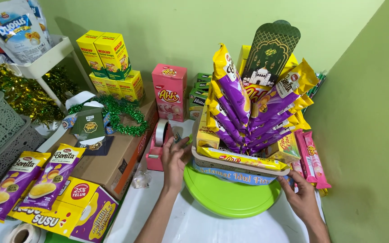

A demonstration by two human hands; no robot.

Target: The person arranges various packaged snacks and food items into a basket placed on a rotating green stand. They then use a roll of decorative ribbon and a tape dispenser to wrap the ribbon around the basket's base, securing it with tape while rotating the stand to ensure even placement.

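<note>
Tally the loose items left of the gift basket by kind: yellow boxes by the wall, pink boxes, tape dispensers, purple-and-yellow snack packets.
Yellow boxes: 4
Pink box: 1
Tape dispenser: 1
Purple-and-yellow snack packets: 2
Total: 8

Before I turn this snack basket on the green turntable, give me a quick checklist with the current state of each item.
1. Left hand on the basket rim: ok.
2. Right hand at the blue ribbon: ok.
3. Basket centred on green turntable: cannot tell.
4. Purple snack packs upright: ok, fanned.
5. Green card upright on top: ok.
6. Pink tape dispenser clear of basket: not ok, close beside left hand.
</note>
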